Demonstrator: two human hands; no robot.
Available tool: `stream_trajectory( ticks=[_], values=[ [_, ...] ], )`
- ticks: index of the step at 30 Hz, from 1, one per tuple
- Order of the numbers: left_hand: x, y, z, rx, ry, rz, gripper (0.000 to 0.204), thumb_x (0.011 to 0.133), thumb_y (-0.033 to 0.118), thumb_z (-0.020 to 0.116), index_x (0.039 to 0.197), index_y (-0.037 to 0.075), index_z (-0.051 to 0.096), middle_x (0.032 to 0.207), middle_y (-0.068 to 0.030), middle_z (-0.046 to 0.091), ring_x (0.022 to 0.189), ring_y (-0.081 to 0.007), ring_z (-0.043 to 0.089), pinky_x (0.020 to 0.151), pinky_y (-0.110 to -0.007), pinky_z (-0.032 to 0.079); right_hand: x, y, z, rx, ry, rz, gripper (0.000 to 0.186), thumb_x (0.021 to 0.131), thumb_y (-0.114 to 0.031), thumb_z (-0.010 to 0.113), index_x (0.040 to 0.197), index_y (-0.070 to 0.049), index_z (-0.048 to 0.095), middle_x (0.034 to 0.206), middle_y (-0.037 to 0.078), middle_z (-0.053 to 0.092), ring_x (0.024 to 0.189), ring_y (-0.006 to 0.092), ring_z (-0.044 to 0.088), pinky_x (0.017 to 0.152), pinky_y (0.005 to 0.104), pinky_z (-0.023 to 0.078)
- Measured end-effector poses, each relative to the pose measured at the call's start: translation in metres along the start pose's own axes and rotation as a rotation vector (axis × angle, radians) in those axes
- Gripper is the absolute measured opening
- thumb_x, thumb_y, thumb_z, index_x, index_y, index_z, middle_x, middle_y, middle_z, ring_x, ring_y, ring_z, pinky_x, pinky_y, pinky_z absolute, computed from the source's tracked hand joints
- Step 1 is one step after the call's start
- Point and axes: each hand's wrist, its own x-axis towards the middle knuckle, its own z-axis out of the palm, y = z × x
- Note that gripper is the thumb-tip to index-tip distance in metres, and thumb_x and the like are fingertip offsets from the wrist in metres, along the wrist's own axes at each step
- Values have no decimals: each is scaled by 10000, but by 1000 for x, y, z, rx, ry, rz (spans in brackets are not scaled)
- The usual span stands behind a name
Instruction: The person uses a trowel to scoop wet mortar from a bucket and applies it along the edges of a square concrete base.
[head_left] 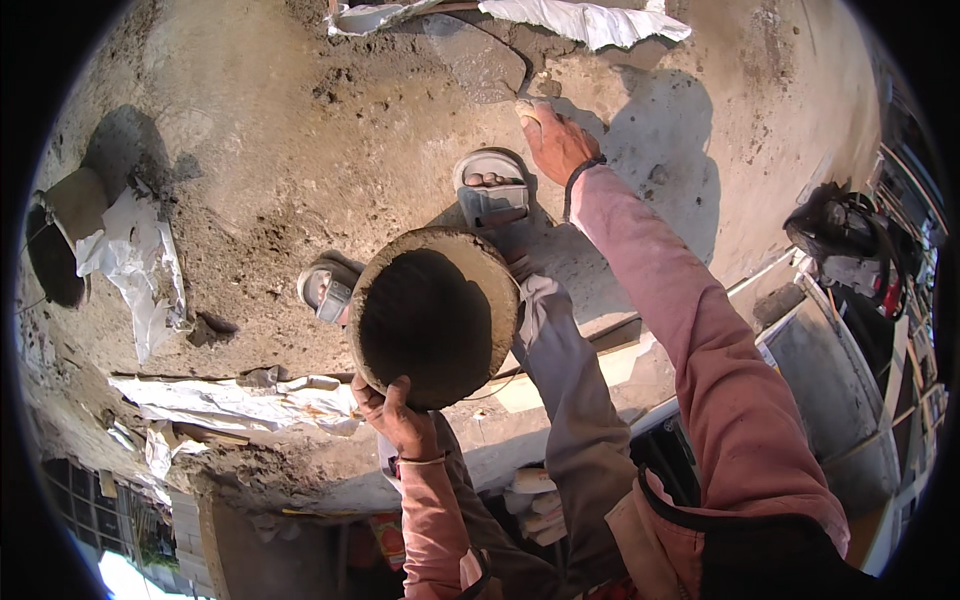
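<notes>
My left hand (396, 410) grips the lower rim of a cement-crusted bucket (500, 315), tilted so its dark inside shows, between my sandalled feet (485, 185). My right hand (553, 138) reaches forward over the concrete floor, fingers closed round a small tan object (527, 113), which I cannot make out clearly. Just beyond it lies a wet grey mortar patch (470, 60), beside a crumpled white sheet (580, 22) at the top edge.
Another bucket (80, 210) lies tipped at left beside torn white sacking (130, 260). More white sheeting (230, 400) runs along a step edge below. At right are a dark bag-like heap (840, 235), a grey metal container (830, 390) and scrap strips.
</notes>
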Motion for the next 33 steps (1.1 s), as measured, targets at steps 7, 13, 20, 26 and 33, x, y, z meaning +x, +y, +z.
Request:
stream_trajectory(
  ticks=[7, 13, 20, 26, 33],
  values=[
    [-1, 0, 2, -29, -20, 15, 366, 693, -52, 565, 1051, 13, 532, 1015, -87, 587, 920, -169, 556, 905, -321, 442, -39, 137, -24, -28, 107, 181, 378, 933, -365, 460, 1215, -114, 470, 984, 217, 642, 894, 427, 611, 757, 515, 482],
    [-1, 5, 2, -3, -8, 12, 375, 693, -37, 576, 1063, 9, 536, 1009, -85, 590, 923, -167, 556, 900, -314, 442, -66, 130, -16, -214, 41, -45, 401, 916, -354, 500, 1254, -138, 474, 1088, 163, 578, 872, 407, 615, 725, 504, 508],
    [3, 3, 3, 31, -30, 28, 357, 694, -22, 595, 1047, 0, 545, 998, -79, 593, 898, -161, 558, 890, -303, 442, -54, 206, -44, -216, 212, -14, 408, 918, -348, 503, 1271, -145, 471, 1069, 157, 597, 900, 388, 614, 739, 487, 507],
    [0, 8, 14, 28, -50, 30, 364, 697, -28, 592, 1057, 0, 546, 1001, -75, 592, 897, -158, 555, 889, -302, 444, -14, 135, -44, -207, 51, -32, 426, 931, -394, 459, 1278, -147, 465, 1048, 178, 616, 941, 394, 603, 800, 492, 488],
    [3, 3, 12, 36, -48, 12, 405, 689, -46, 579, 1086, 14, 528, 1037, -91, 587, 942, -190, 563, 903, -326, 457, -19, 216, -60, -122, 79, 297, 427, 954, -409, 405, 1270, -131, 474, 1043, 213, 637, 980, 399, 597, 820, 483, 476]
  ],
)
